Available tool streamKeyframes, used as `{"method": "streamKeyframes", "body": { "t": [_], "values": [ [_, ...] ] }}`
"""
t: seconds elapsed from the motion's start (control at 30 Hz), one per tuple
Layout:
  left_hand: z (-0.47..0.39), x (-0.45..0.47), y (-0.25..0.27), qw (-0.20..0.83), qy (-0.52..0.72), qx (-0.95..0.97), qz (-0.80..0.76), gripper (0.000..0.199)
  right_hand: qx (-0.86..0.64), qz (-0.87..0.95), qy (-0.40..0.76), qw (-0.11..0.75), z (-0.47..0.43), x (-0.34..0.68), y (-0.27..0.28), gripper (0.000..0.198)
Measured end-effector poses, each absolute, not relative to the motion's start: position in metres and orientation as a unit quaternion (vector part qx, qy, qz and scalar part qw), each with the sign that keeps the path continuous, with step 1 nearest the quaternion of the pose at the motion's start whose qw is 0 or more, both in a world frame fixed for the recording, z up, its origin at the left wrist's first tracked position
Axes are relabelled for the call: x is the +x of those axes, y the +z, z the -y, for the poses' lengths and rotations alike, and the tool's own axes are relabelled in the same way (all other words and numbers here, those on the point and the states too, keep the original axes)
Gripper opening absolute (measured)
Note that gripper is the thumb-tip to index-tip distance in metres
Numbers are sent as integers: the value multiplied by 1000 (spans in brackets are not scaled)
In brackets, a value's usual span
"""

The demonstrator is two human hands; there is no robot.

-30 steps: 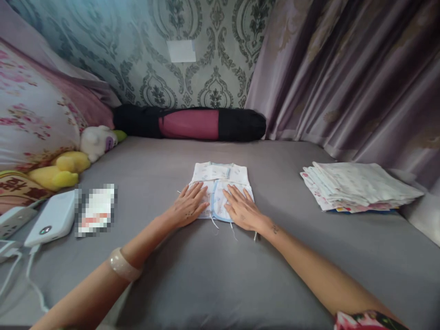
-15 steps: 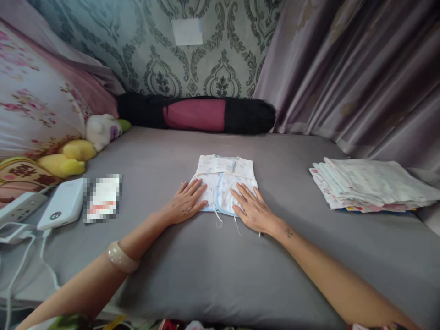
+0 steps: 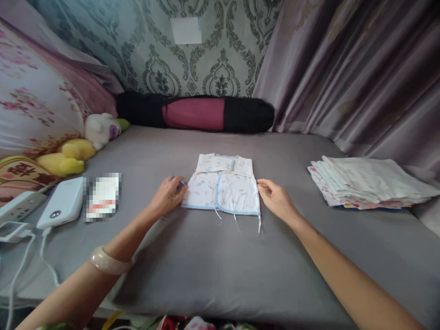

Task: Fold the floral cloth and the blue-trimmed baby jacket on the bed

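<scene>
A white baby shirt with a faint print and light-blue trim lies flat, front up, its sleeves folded across the top. Thin white ties trail from its lower edge. At its left side, my left hand has its fingers bent and closed at the edge, where a bit of white tie shows by the fingertips. On the opposite side my right hand pinches the shirt's right edge between thumb and fingers. The fingertips of both hands are partly hidden.
Folded cloths are stacked at the right. On the left lie a white power bank with a cable, a power strip, a blurred packet and plush toys. A long black-and-pink bag rests along the wall.
Both hands have left their flat, spread position on the shirt and moved outward to its two side edges, with fingers now closed. The shirt's lower front is uncovered.
</scene>
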State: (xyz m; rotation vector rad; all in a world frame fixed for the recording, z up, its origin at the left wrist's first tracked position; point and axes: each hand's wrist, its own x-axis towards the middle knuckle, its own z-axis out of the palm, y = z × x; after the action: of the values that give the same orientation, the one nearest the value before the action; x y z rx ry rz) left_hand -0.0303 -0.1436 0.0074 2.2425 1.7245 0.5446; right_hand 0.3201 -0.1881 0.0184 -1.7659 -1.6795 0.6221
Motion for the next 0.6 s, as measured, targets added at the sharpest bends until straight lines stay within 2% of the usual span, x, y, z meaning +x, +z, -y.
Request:
{"method": "streamKeyframes", "body": {
  "t": [0.13,0.27,0.5,0.6],
  "values": [
    [147,-33,21,194,145,697,-675,33,-690,581,302,307,190,335,11,26],
    [157,-28,29,254,144,675,-678,30,-703,557,318,308,197,338,-2,20],
    [172,-18,20,344,181,663,-639,49,-705,569,317,280,217,317,8,24],
    [177,-18,19,387,190,664,-611,62,-704,562,333,280,227,309,18,35]
  ]
}}
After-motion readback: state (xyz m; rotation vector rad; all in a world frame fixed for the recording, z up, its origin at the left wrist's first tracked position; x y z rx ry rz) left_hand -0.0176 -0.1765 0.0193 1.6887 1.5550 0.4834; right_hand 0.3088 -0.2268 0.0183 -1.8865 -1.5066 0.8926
